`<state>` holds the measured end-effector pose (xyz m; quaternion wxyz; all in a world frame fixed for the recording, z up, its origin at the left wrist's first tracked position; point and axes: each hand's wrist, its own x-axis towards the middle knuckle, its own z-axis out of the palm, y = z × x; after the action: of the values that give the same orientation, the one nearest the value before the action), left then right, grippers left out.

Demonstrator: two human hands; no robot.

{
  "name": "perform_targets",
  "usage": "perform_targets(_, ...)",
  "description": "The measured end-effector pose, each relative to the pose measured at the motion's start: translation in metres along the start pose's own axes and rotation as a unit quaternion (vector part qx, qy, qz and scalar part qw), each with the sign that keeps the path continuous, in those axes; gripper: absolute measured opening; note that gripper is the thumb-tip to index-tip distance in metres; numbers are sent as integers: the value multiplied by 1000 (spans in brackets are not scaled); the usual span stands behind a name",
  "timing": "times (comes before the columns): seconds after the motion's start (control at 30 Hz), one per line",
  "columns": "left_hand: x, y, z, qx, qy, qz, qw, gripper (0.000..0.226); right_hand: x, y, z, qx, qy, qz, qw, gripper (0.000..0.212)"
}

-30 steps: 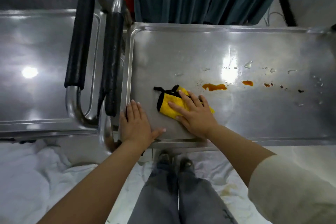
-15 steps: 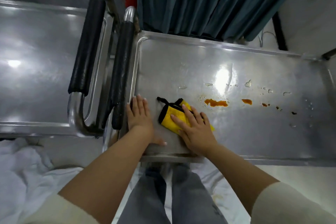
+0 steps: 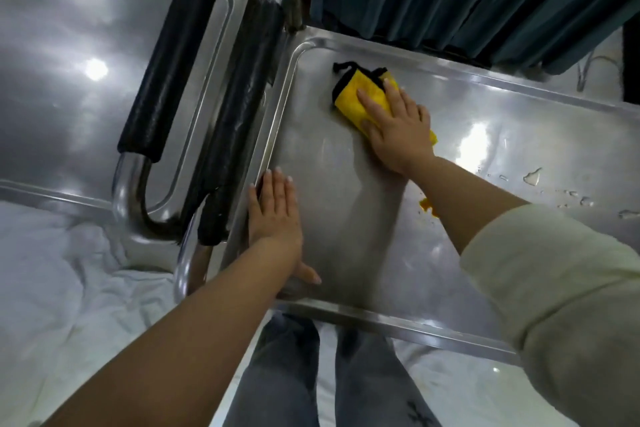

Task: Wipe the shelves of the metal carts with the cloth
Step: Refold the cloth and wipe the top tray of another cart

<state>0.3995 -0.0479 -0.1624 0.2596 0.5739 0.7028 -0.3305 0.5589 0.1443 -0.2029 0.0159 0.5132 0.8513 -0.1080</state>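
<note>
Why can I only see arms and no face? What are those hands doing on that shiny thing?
The camera sits on the person's head and looks down, so you see what they see: their own arms and legs. The shiny thing is the top shelf of a metal cart. The right hand presses a yellow cloth flat on the shelf to wipe it. The left hand lies flat by the shelf's edge, holding nothing. An orange spill peeks out beside the right arm, and water drops sit further right. Another cart stands on the left, with black handles between them.
</note>
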Motion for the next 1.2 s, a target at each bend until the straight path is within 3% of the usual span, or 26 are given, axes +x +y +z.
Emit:
perform_targets(0.23,2,-3,-6,-31,3,23,999,165,2,2,-8,35,10,88,995,50)
perform_targets(0.43,-3,10,-21,-55,21,22,998,162,-127,-5,10,32,60,5,998,50)
perform_targets(0.7,10,75,-53,-16,25,129,991,162,-231,38,24,11,65,-96,993,47)
perform_targets(0.93,21,81,-47,12,1,104,995,168,-198,80,10,-5,62,-164,984,46)
perform_targets(1.2,24,93,-52,16,-51,67,996,168,-80,132,-17,4,58,-71,996,48)
